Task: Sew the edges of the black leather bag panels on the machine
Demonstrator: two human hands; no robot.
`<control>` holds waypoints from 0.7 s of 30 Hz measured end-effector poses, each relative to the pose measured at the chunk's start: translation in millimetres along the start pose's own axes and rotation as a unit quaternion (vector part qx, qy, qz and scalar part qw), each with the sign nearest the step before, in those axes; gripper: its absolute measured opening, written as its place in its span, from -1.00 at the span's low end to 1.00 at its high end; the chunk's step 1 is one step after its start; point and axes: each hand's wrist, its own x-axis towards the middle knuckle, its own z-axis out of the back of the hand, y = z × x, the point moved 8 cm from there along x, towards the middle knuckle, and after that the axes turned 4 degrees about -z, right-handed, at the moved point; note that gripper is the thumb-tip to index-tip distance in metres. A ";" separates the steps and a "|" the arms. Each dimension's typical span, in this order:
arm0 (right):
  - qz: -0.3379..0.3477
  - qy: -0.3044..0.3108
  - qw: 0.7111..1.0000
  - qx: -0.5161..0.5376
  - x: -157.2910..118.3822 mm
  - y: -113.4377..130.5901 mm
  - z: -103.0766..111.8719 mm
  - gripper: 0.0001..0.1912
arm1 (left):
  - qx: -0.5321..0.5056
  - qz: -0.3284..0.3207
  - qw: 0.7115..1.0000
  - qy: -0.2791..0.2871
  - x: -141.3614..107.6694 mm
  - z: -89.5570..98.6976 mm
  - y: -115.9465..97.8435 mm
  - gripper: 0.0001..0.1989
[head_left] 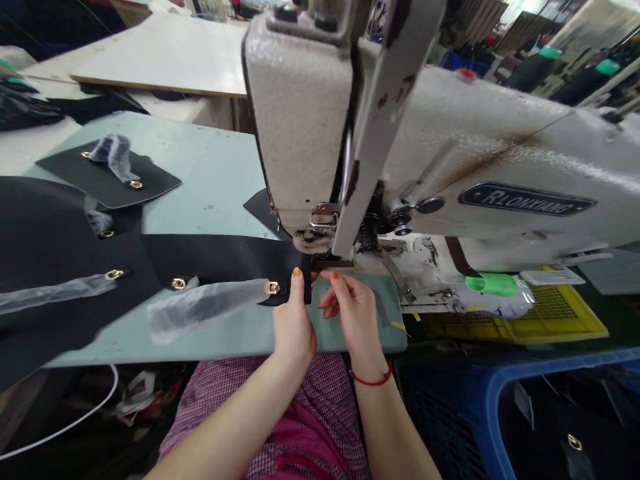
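A black leather-like panel (pixel 225 257) lies on the pale green tabletop (pixel 205 180), its right end beside the base of the sewing machine (pixel 300 127). My left hand (pixel 294 320) grips that end, thumb on top and fingers hidden below. A gold buckle (pixel 273 287) with a strap in clear plastic wrap (pixel 205 308) sits on the panel, just left of my thumb. My right hand (pixel 353 310) is just to the right, below the needle area, its thumb and index finger pressed together; anything between them is too small to make out.
More black pieces (pixel 65 267) with wrapped straps and gold buckles cover the table's left side. A yellow crate (pixel 550 313) stands right of the machine. At the lower right, a blue basket (pixel 495 407) holds black pieces.
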 end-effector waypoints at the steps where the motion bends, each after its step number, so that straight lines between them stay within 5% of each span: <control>1: 0.004 -0.012 1.000 -0.021 -4.4 -3.1 9.2 -0.61 | -0.004 0.009 1.000 -0.006 -2.2 -1.6 1.0 -0.69; 5: 0.077 -0.078 0.972 -0.206 -18.0 -18.0 47.2 -0.67 | -0.019 0.056 0.998 -0.018 -4.8 -7.4 7.0 -0.66; 10: 0.187 -0.096 0.830 -0.516 -22.0 -45.2 55.4 -0.68 | 0.023 0.118 0.991 0.066 -20.3 10.9 18.9 -0.61; 12: 0.206 -0.115 0.781 -0.579 -18.6 -53.8 55.8 -0.70 | 0.088 0.211 0.958 0.176 -43.8 25.6 19.6 -0.58; 14: 0.228 -0.126 0.754 -0.603 -14.0 -57.7 56.5 -0.69 | 0.170 0.302 0.860 0.374 -78.9 33.6 0.1 -0.62; 15: 0.239 -0.124 0.752 -0.602 -11.8 -58.3 57.5 -0.67 | 0.215 0.274 0.821 0.451 -86.2 36.1 -25.8 -0.68; 17: 0.255 -0.113 0.768 -0.576 -9.3 -57.5 61.3 -0.61 | 0.284 0.072 0.802 0.521 -68.5 25.3 -103.9 -0.78; 19: 0.241 -0.104 0.810 -0.525 -9.5 -56.5 69.0 -0.58 | 0.370 -0.188 0.807 0.419 -17.5 5.9 -191.2 -0.79; 21: 0.187 -0.102 0.861 -0.462 -12.5 -58.2 77.2 -0.58 | 0.432 -0.416 0.750 0.279 31.1 -23.0 -252.8 -0.77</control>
